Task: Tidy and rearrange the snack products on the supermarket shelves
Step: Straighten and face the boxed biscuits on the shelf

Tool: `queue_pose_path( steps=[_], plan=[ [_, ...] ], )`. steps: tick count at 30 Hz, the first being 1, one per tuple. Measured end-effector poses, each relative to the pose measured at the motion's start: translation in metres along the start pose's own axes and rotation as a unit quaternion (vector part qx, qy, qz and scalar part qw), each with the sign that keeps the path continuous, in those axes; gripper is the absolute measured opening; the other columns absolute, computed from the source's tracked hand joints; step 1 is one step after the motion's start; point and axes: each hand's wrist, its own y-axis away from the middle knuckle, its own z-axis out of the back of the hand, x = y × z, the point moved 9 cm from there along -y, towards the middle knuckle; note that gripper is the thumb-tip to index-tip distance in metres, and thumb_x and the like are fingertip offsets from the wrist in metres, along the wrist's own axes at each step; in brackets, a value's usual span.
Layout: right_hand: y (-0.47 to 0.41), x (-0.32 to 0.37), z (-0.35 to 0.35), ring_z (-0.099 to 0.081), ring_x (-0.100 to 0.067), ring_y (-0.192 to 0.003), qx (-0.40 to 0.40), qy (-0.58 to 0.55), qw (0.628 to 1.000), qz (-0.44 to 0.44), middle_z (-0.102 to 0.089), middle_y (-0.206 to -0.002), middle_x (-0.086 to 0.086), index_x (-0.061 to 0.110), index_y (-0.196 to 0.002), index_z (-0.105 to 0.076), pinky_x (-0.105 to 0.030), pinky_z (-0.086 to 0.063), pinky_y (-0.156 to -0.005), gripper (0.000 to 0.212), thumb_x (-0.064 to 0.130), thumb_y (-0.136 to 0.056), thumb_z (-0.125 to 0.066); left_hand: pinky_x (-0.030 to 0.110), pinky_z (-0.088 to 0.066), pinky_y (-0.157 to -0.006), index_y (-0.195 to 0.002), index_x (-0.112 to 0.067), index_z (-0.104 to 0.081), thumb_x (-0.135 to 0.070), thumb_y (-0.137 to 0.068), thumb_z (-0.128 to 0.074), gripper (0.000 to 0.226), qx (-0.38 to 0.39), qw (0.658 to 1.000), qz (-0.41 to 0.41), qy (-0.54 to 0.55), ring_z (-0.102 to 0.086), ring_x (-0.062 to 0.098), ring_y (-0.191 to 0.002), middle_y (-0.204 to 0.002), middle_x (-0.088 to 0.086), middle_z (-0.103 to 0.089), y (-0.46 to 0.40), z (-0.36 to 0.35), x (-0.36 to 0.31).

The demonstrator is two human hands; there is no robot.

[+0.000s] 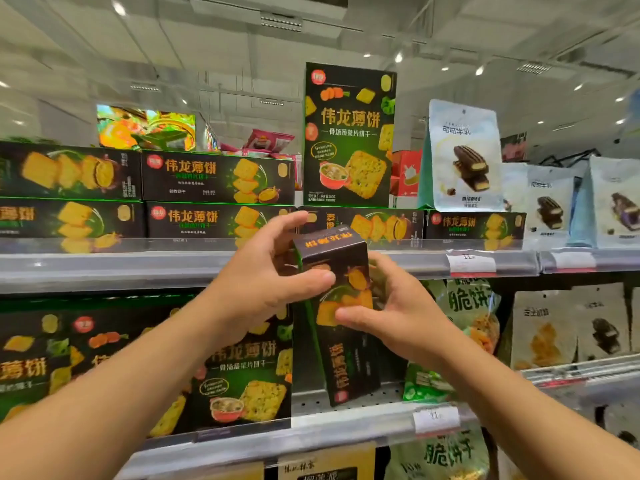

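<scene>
Your left hand (273, 271) and right hand (394, 313) both grip a dark cracker box (332, 292), upended, orange print upside down, held in front of the upper shelf (173, 265), arms reaching up, thumbs across its face.

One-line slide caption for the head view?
Both hands, left and right, hold a dark green cracker box before stocked supermarket shelves.
</scene>
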Motion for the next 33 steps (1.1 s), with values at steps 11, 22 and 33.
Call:
queue_pose_path(
  steps=[11, 22, 33],
  plan=[
    [-0.076, 0.06, -0.01, -0.068, -0.013, -0.101, -0.068, -0.106, 0.992, -0.032, -0.071, -0.107, 0.006, 0.029, -0.117, -0.053, -0.044, -0.055, -0.09, 0.069, 0.059, -0.06, -0.078, 0.033, -0.054, -0.086, -0.115, -0.041, -0.062, -0.06, -0.064, -0.074, 0.056, 0.011, 0.988, -0.037, -0.15, -0.067, 0.0, -0.098, -0.107, -0.021, -0.071, -0.017, 0.06, -0.02],
    [-0.208, 0.145, 0.081, -0.024, -0.026, -0.144, -0.163, 0.511, 0.838, 0.101, -0.032, -0.155, -0.011, 0.011, -0.147, -0.035, -0.037, -0.022, -0.117, 0.072, 0.028, -0.084, -0.066, 0.044, -0.049, -0.099, -0.119, -0.025, -0.066, -0.056, -0.056, -0.077, 0.071, -0.017, 0.993, -0.01, -0.118, -0.066, 0.005, -0.106, -0.111, -0.014, -0.072, -0.021, 0.105, 0.018],
    [-0.237, 0.145, 0.09, -0.044, -0.03, -0.118, -0.136, 0.595, 0.79, 0.05, -0.045, -0.128, -0.008, 0.021, -0.14, -0.04, -0.043, -0.041, -0.097, 0.095, 0.054, -0.061, -0.082, 0.033, -0.05, -0.097, -0.115, -0.024, -0.068, -0.053, -0.053, -0.08, 0.069, -0.012, 0.995, -0.013, -0.101, -0.066, 0.002, -0.105, -0.109, -0.016, -0.073, -0.033, 0.104, 0.02]
  ],
)
